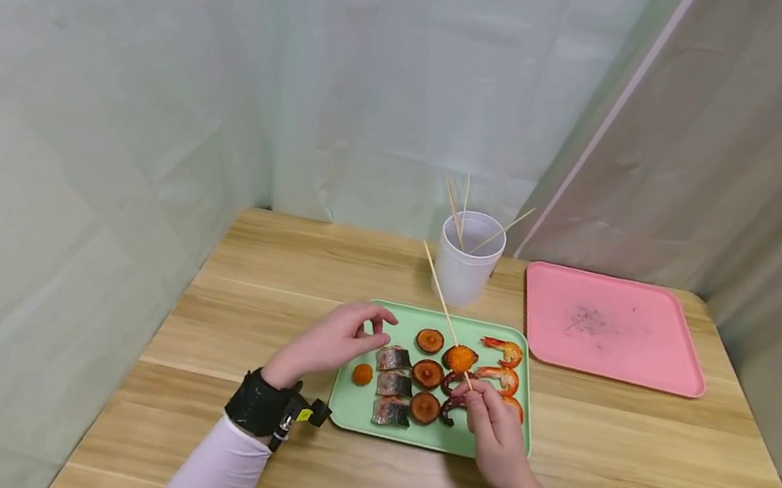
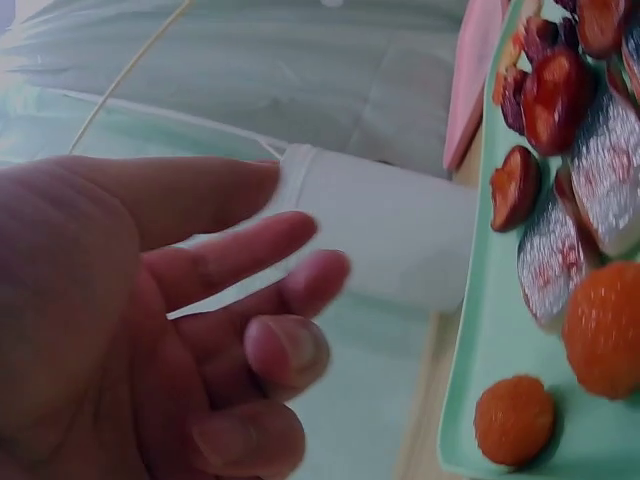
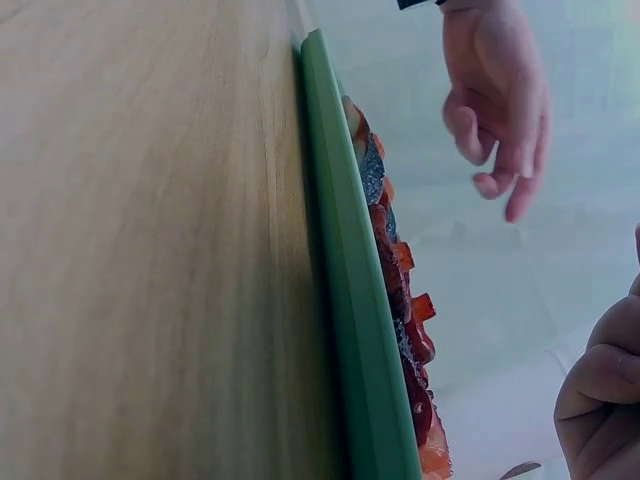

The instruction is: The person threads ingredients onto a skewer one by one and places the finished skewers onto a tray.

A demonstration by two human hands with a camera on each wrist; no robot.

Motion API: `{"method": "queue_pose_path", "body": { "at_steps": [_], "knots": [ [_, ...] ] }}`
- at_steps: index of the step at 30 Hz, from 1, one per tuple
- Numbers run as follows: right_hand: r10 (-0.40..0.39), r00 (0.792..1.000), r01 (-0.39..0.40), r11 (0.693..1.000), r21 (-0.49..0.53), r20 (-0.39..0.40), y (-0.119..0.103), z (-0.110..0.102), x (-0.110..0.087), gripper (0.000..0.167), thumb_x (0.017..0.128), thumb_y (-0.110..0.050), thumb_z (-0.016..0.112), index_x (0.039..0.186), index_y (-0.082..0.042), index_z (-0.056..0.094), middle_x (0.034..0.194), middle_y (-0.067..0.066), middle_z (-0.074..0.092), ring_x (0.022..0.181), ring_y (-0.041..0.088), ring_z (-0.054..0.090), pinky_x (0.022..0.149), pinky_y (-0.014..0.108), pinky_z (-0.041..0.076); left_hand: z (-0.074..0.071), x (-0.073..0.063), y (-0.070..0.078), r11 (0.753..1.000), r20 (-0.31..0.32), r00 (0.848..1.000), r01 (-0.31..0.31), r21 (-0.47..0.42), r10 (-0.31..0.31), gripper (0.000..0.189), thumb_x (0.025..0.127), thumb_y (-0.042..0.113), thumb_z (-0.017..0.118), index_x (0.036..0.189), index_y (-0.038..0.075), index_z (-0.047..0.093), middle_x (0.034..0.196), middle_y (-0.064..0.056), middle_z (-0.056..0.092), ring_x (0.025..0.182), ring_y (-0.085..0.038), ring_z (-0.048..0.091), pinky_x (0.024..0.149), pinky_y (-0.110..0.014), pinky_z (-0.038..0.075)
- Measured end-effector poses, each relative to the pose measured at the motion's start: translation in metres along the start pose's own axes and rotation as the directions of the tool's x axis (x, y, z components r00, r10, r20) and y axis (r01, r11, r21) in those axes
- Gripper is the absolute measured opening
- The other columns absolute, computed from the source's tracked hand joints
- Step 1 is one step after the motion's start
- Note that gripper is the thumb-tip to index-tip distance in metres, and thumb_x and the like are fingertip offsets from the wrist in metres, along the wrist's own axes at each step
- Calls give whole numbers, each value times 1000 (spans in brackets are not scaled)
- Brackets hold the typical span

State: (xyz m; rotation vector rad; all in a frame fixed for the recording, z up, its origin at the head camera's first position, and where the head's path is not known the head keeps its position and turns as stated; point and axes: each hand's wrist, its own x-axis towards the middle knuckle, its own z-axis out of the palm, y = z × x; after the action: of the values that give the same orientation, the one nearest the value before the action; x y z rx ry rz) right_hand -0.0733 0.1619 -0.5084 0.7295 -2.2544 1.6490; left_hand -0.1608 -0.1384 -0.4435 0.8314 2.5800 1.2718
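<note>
My right hand [image 1: 500, 442] pinches a thin wooden skewer [image 1: 440, 289] near its lower end, over the right part of a green tray [image 1: 422, 443]. An orange ball [image 1: 460, 359] is threaded on the skewer. The left hand [image 1: 339, 337] hovers above the tray's left side, fingers loosely bent and holding nothing; its palm shows in the left wrist view. On the tray lie fish pieces [image 1: 395, 385], mushroom caps [image 1: 427, 374], dark octopus tentacles [image 1: 453, 409], shrimp [image 1: 501, 351] and another orange ball [image 1: 361, 374]. My right hand partly hides the tentacles and shrimp.
Behind the tray stands a white bucket [image 1: 464, 276] with several skewers leaning in it. A pink tray [image 1: 613, 332] with a dark speckled patch lies at the right rear of the wooden table [image 1: 668, 471]. Pale curtains [image 1: 414, 87] hang around the table.
</note>
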Motion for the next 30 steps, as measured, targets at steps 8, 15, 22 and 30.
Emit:
{"method": "queue_pose_path", "body": {
  "at_steps": [8,15,22,30],
  "knots": [
    [-20,1000,20,1000,1,-17,-1,1,-1,31,106,15,46,114,-7,67,63,-4,38,56,0,33,49,23,30,-4,-1,-8,991,113,992,47,124,-61,28,100,18,78,121,2,72,81,3,58,67,-11,51,64,-29,45],
    [-10,1000,10,1000,-1,-10,-1,0,-1,32,106,14,47,115,-9,67,64,-5,41,57,0,36,49,21,32,-6,-4,-11,987,176,981,61,151,-87,29,94,11,82,119,2,71,76,4,57,67,-9,53,65,-28,46],
    [-1,1000,1,1000,-2,-8,-1,0,-1,33,105,16,48,114,-9,68,64,-5,41,56,0,37,50,20,33,-6,-6,-14,978,201,970,100,181,-136,30,91,13,85,118,4,72,75,3,57,66,-10,51,62,-28,44],
    [-36,999,35,999,-17,-30,2,3,-2,31,102,21,46,112,-1,65,63,-4,38,54,2,33,47,22,29,-5,-8,-18,972,222,960,125,199,-169,35,88,17,89,117,6,73,72,3,56,64,-11,51,62,-31,44]
  ]
}}
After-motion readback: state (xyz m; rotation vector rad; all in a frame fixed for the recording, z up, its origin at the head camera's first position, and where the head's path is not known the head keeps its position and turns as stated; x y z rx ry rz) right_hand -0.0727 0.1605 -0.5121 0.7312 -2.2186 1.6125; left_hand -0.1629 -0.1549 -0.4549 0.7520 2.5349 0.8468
